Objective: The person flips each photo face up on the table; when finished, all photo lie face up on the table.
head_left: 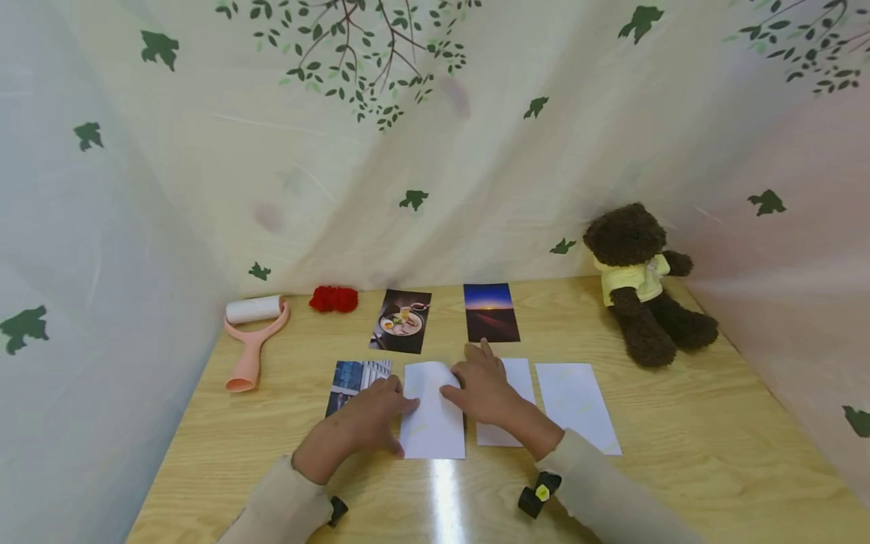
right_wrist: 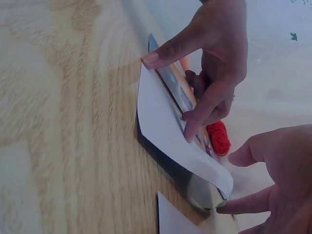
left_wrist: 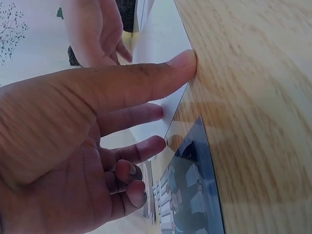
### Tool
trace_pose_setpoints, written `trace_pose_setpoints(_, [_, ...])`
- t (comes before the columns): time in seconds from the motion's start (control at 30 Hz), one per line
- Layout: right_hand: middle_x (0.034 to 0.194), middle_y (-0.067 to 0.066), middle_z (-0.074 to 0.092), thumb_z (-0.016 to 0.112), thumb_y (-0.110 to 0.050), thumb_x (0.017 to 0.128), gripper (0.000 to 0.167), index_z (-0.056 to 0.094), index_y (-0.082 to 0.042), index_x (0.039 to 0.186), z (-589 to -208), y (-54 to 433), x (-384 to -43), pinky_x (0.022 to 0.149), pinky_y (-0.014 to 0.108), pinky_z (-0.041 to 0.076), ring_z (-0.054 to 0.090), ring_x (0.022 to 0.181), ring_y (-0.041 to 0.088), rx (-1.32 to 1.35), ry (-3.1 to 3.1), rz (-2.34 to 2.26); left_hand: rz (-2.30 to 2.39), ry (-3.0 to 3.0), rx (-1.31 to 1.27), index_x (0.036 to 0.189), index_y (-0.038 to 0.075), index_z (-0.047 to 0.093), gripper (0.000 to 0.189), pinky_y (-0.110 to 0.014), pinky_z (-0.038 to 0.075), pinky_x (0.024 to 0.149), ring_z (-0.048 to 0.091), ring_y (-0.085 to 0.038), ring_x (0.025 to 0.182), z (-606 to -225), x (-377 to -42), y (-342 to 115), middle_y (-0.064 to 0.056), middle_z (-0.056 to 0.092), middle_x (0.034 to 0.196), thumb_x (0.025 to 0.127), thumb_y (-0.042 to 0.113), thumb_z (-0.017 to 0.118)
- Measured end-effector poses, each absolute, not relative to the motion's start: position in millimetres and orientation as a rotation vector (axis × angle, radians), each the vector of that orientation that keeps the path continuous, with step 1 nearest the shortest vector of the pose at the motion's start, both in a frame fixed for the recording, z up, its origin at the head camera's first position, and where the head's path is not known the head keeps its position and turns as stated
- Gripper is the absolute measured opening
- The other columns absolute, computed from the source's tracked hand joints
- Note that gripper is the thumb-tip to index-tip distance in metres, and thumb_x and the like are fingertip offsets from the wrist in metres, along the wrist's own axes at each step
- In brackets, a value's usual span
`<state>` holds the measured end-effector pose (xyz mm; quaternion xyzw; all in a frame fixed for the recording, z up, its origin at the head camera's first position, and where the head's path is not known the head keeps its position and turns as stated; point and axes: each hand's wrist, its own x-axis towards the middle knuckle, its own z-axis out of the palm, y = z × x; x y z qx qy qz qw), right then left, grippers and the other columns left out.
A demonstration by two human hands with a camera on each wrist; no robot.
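A white card (head_left: 431,423) lies between both hands, its far right corner curled up off the table. My left hand (head_left: 367,417) touches its left side: the straight thumb rests at the near corner and a fingertip (left_wrist: 156,113) presses farther along. The right hand (head_left: 485,385) is over the right side; in the right wrist view its index fingertip (right_wrist: 224,208) is at the raised corner, the thumb (right_wrist: 246,151) apart above. A dark underside (right_wrist: 163,158) shows beneath the card. Left of it, partly behind my left hand, lies a photo card with blue and white shapes (head_left: 348,384).
Two white cards (head_left: 523,378) (head_left: 578,404) lie to the right. Behind are a noodle-bowl photo (head_left: 401,323) and a sunset photo (head_left: 491,313). A pink-handled lint roller (head_left: 251,351) and red fuzzy bundle (head_left: 333,299) sit at left, a brown teddy bear (head_left: 632,291) at right.
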<state>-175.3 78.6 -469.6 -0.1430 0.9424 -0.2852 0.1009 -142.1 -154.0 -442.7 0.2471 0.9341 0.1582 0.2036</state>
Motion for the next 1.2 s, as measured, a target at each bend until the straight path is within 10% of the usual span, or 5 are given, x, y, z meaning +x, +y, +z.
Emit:
trace_pose_setpoints(0.4, [0.124,0.012,0.075,0.069,-0.021,0.099,0.038,0.072,-0.004,0.134,-457,79,-179,0.105,0.055,0.048,0.060,0.127,0.037,-0.271,2.710,-1.166,0.419,2.632,0.671,0.142,0.015,0.068,0.080,-0.034,0.050,0.089,0.049,-0.018,0.102,-440,-141,-153,-0.005,0.058,0.118,0.070,0.029,0.100])
trace_pose_setpoints(0.63, [0.113,0.014,0.073,0.069,-0.008,0.098,0.038,0.068,0.002,0.135,-450,87,-185,0.068,0.029,0.056,0.072,0.089,0.017,-0.267,2.501,-1.476,0.436,2.629,0.650,0.142,0.013,0.068,0.074,-0.034,0.049,0.086,0.050,-0.017,0.101,-442,-144,-145,-0.006,0.059,0.120,0.079,0.043,0.093])
trace_pose_setpoints(1.2, [0.103,0.014,0.065,0.072,0.000,0.094,0.034,0.066,0.007,0.127,-449,90,-196,0.066,0.043,0.063,0.071,0.059,0.016,-0.195,2.289,-1.690,0.420,2.798,0.578,0.098,0.005,0.075,0.061,-0.032,0.044,0.061,0.054,-0.017,0.071,-440,-149,-99,-0.006,0.066,0.086,0.097,0.065,0.064])
